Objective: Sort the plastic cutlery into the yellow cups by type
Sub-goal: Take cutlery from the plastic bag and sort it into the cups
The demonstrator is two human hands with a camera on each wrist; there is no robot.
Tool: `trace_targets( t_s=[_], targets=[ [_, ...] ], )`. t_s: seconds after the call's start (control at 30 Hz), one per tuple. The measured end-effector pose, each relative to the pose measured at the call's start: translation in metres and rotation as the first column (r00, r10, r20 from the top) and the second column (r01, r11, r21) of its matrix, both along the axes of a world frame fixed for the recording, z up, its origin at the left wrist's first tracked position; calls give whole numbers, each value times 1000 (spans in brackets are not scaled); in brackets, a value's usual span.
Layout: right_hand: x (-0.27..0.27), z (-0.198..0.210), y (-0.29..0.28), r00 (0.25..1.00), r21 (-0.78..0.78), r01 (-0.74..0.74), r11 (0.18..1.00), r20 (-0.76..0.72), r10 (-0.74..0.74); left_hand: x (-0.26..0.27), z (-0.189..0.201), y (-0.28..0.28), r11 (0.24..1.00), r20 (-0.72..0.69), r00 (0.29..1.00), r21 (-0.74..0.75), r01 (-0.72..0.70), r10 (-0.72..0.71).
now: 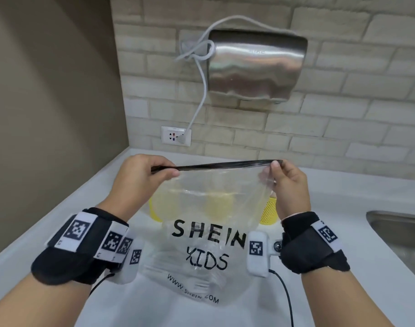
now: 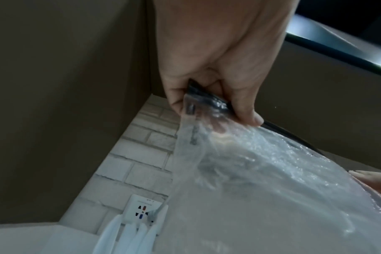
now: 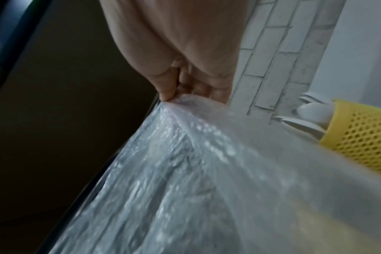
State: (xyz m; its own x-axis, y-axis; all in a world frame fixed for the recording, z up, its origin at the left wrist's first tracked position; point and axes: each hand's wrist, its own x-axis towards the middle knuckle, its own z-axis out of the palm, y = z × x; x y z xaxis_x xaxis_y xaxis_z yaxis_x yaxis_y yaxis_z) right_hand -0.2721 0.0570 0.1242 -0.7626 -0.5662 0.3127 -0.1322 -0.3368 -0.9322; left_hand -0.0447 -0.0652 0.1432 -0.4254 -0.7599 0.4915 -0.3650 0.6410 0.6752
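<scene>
A clear plastic zip bag (image 1: 209,208) printed "SHEIN KIDS" hangs upright over the white counter (image 1: 343,204), stretched between both hands. My left hand (image 1: 145,173) pinches the left end of its black zip strip (image 1: 225,165); my right hand (image 1: 284,178) pinches the right end. White plastic cutlery (image 1: 201,282) lies in the bag's bottom, with forks showing faintly. Behind the bag stand yellow mesh cups (image 1: 269,210), partly hidden. In the right wrist view a yellow cup (image 3: 363,137) holds white spoons (image 3: 313,113). The left hand (image 2: 218,103) grips the bag (image 2: 261,189); white knives (image 2: 128,238) poke up below.
A steel hand dryer (image 1: 256,67) hangs on the brick wall, its cord running to a socket (image 1: 176,136). A steel sink (image 1: 400,237) edges in at the right. A beige side wall (image 1: 48,114) closes the left.
</scene>
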Motion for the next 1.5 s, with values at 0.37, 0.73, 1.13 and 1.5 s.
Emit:
trace_targets(
  t_s=[0.37,0.73,1.13,1.5],
  targets=[
    [15,23,19,722,435,55,899,-639,265,15,-6,-3,926,244,954,-290,243,-174],
    [35,-16,41,306,424,453,784,-900,310,3,-27,37,930,296,954,-361,73,40],
    [17,-16,32,495,518,480,708,-826,268,36,-30,5,952,120,975,-227,208,-184],
    [43,-22,35,852,437,-139,889,-404,332,5,-41,32,951,479,843,-287,-112,244]
  ],
)
